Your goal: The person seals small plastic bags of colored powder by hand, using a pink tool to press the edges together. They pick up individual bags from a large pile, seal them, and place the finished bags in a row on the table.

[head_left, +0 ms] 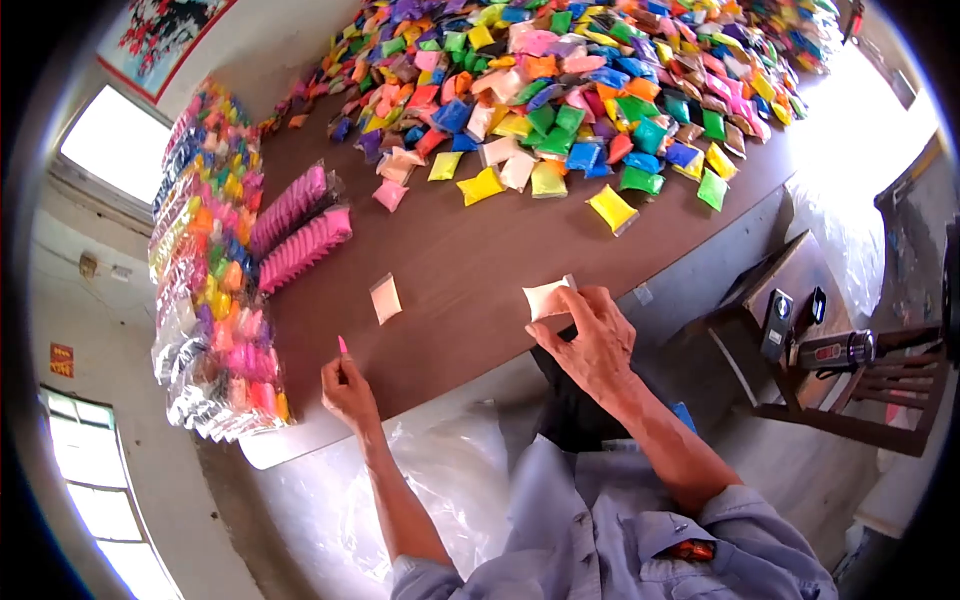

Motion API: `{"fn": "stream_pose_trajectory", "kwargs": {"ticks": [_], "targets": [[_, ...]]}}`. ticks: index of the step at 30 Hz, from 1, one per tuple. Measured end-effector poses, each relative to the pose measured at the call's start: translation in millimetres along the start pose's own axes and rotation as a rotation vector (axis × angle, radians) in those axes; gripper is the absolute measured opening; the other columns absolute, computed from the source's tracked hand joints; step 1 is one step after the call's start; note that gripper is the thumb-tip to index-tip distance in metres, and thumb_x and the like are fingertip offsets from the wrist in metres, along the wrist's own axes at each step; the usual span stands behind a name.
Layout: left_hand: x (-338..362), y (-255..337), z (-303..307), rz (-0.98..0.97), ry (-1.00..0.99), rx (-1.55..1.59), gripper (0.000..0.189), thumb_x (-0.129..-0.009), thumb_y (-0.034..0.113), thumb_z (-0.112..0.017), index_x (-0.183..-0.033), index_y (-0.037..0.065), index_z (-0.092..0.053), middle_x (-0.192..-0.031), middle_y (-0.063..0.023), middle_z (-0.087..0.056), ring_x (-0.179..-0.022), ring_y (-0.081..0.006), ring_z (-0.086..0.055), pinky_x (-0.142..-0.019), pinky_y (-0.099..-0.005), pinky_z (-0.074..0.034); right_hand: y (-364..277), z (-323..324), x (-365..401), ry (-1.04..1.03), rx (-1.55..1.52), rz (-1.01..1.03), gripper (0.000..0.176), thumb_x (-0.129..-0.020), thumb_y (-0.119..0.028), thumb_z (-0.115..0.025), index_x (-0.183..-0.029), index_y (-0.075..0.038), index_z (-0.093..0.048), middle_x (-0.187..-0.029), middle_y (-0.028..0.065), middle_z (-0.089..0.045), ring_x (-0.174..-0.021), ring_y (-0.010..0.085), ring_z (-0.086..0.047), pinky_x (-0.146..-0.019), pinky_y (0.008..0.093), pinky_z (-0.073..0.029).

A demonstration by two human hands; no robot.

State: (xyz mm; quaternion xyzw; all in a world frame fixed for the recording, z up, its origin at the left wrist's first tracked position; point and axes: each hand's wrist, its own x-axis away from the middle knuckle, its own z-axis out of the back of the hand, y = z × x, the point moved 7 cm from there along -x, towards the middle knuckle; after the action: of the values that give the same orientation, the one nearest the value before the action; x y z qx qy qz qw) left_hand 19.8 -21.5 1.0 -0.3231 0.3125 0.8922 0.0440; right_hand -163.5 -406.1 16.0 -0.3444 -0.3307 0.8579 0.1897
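My left hand (350, 395) is closed near the front edge of the table, pinching a small pink pointed piece (342, 344) whose exact kind I cannot make out. Between the thumb and fingers of my right hand (600, 340) is a small pale peach packet (542, 300), held at its right side just over the table edge. Another pale peach packet (385, 299) lies flat on the brown table (450, 265), between my two hands and a little farther off.
A large heap of colourful packets (560, 120) covers the far side. Two clear bags of pink packets (305, 250) lie at the left, beside a tall row of bagged multicoloured packets (215, 270). At right, a wooden chair (880, 400) and a flask (835, 350) stand near the table.
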Motion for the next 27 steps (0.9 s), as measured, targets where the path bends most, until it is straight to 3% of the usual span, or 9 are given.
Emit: {"fn": "stream_pose_trajectory", "kwargs": {"ticks": [3,8,13,20,27], "targets": [[1,-6,0,0.044,-0.016,-0.015,0.016,-0.100,0.015,-0.072,-0.092,0.002,-0.071,-0.078,-0.0084,-0.068,-0.066,-0.0188,-0.061,-0.062,-0.0355,-0.051,-3,-12,-8,-0.093,0.183,0.006,0.040,-0.081,-0.027,-0.089,-0.113,-0.012,-0.072,-0.108,0.0059,-0.071,-0.100,0.0289,-0.071,-0.080,0.0436,-0.058],[-2,-14,0,0.160,-0.079,0.093,0.016,-0.101,0.015,-0.072,-0.092,0.002,-0.070,-0.077,-0.0069,-0.067,-0.067,-0.0154,-0.059,-0.063,-0.0330,-0.049,-9,-38,-22,-0.145,0.234,0.195,0.031,-0.086,-0.016,-0.081,-0.115,-0.012,-0.073,-0.114,0.0080,-0.070,-0.101,0.0305,-0.070,-0.083,0.0463,-0.056],[-3,-20,2,0.271,-0.090,0.171,0.017,-0.101,0.016,-0.072,-0.092,0.002,-0.070,-0.076,-0.0047,-0.066,-0.067,-0.0129,-0.058,-0.063,-0.0315,-0.047,-49,-83,-41,-0.342,0.225,0.335,0.039,-0.092,-0.013,-0.069,-0.131,-0.010,-0.069,-0.123,0.0093,-0.068,-0.113,0.0333,-0.066,-0.098,0.0480,-0.049],[-1,-28,1,0.401,-0.054,0.264,0.018,-0.101,0.017,-0.074,-0.093,0.001,-0.071,-0.074,-0.0048,-0.066,-0.065,-0.0130,-0.057,-0.062,-0.0316,-0.046,-95,-131,-48,-0.394,0.147,0.533,0.046,-0.089,-0.019,-0.078,-0.132,-0.007,-0.067,-0.127,0.0120,-0.068,-0.116,0.0309,-0.067,-0.107,0.0470,-0.047],[-2,-32,1,0.430,-0.067,0.283,0.015,-0.101,0.014,-0.073,-0.095,0.000,-0.070,-0.074,-0.0052,-0.065,-0.065,-0.0125,-0.056,-0.062,-0.0308,-0.047,-102,-169,-62,-0.413,0.108,0.590,0.042,-0.092,-0.014,-0.076,-0.132,-0.006,-0.067,-0.130,0.0130,-0.067,-0.116,0.0322,-0.067,-0.108,0.0473,-0.046]]}}
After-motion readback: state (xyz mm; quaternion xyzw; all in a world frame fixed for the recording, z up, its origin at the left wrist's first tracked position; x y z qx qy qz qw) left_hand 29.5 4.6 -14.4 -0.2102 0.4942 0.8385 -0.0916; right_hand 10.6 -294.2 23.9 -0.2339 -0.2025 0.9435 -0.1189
